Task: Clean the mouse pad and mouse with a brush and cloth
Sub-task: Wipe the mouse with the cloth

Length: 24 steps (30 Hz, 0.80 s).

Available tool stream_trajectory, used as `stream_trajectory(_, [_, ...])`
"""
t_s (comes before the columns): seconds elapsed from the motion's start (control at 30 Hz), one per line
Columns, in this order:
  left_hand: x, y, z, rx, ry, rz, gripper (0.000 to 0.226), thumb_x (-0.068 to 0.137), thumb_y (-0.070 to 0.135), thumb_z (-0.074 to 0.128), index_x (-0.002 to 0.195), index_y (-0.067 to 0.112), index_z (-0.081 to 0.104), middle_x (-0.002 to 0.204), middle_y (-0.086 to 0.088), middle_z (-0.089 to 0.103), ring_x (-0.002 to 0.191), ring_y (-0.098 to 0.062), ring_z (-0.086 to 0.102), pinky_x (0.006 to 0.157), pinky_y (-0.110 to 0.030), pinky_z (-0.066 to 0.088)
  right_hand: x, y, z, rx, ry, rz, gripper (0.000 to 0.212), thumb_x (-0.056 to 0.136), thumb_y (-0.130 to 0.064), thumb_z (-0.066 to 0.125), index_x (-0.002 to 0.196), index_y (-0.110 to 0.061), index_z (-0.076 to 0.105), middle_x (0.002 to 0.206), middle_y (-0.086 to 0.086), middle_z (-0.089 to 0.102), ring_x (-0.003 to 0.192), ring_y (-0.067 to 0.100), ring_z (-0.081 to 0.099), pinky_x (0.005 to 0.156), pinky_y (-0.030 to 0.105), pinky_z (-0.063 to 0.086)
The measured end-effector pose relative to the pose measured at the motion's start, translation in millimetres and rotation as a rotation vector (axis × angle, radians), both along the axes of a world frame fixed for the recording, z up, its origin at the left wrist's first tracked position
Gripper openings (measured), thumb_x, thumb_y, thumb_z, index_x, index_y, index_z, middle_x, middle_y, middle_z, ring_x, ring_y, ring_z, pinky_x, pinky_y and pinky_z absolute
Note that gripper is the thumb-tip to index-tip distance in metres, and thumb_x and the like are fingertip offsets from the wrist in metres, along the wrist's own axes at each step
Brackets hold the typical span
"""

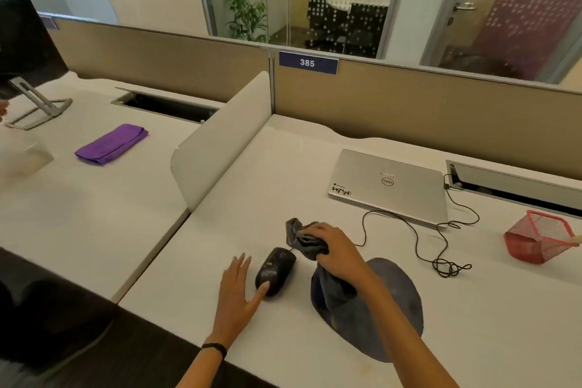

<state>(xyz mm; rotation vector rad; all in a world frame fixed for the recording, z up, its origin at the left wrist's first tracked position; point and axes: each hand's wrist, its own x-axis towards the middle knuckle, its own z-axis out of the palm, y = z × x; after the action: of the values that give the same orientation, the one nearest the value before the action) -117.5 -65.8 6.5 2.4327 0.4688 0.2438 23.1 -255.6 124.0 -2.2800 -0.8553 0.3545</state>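
Placard [308, 63] "385"; laptop [409, 195], perhaps Dell; mouse [276, 269].

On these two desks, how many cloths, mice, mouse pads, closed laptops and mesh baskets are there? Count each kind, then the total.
Cloths: 2 (grey cloth, purple cloth)
Mouse: 1
Mouse pad: 1
Closed laptop: 1
Mesh basket: 1
Total: 6
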Motion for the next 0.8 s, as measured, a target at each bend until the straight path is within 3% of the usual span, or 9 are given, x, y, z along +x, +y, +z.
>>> stream_trajectory(0.17, [3.8,-0.7,-0.6,0.057,0.043,0.020,0.101,0.073,0.086,0.016,0.146,0.018,0.025,0.156,0.000,0.015,0.145,-0.016,0.008,0.117,-0.034,-0.006,-16.9,33.6,-0.3,-0.195,-0.224,0.219,0.058,0.078,0.000,0.053,0.127,-0.031,0.053,0.135,-0.007,0.047,0.112,0.022,0.043,0.092,0.034,0.039])
stream_trajectory(0.33, [5.0,3.0,-6.4,0.123,0.082,-0.017,0.101,0.071,0.087,0.005,0.148,0.021,0.010,0.153,0.005,-0.003,0.144,-0.013,-0.004,0.116,-0.030,-0.012,-28.6,55.5,-9.6,-0.353,-0.390,0.440,0.050,0.084,0.002,0.051,0.126,-0.024,0.055,0.135,0.004,0.046,0.112,0.030,0.042,0.087,0.039,0.033])
stream_trajectory(0.43, [5.1,4.8,-8.7,0.120,0.104,-0.023,0.090,0.075,0.066,0.023,0.148,0.015,0.012,0.152,0.004,-0.005,0.146,-0.018,-0.004,0.111,-0.019,-0.024,-33.4,60.2,-20.5,-0.429,-0.418,0.505,0.050,0.086,0.001,0.049,0.127,-0.026,0.054,0.138,0.006,0.042,0.116,0.032,0.039,0.092,0.041,0.032])
stream_trajectory(0.53, [5.3,5.1,-9.5,0.093,0.105,-0.030,0.088,0.073,0.055,0.027,0.148,0.010,0.015,0.154,0.000,0.000,0.145,-0.019,-0.002,0.109,-0.016,-0.025,-35.5,63.2,-26.8,-0.475,-0.442,0.526,0.049,0.088,-0.001,0.048,0.128,-0.028,0.053,0.140,0.009,0.038,0.121,0.033,0.035,0.096,0.042,0.030])
stream_trajectory(0.73, [5.4,4.6,-19.0,0.189,0.099,-0.076,0.087,0.081,0.068,0.031,0.148,0.017,0.015,0.154,0.000,0.001,0.145,-0.016,-0.005,0.114,-0.026,-0.018,-27.7,64.0,-28.0,-0.490,-0.474,0.517,0.048,0.091,-0.004,0.044,0.133,-0.028,0.047,0.142,0.013,0.032,0.124,0.035,0.032,0.096,0.045,0.028])
stream_trajectory(0.8, [4.8,3.0,-21.9,0.246,0.091,-0.103,0.086,0.083,0.076,0.017,0.149,0.022,0.013,0.155,0.002,0.001,0.143,-0.010,-0.010,0.116,-0.031,-0.016,-22.3,62.4,-27.9,-0.469,-0.452,0.504,0.050,0.091,-0.001,0.043,0.132,-0.029,0.048,0.141,0.011,0.035,0.120,0.034,0.034,0.093,0.044,0.030])
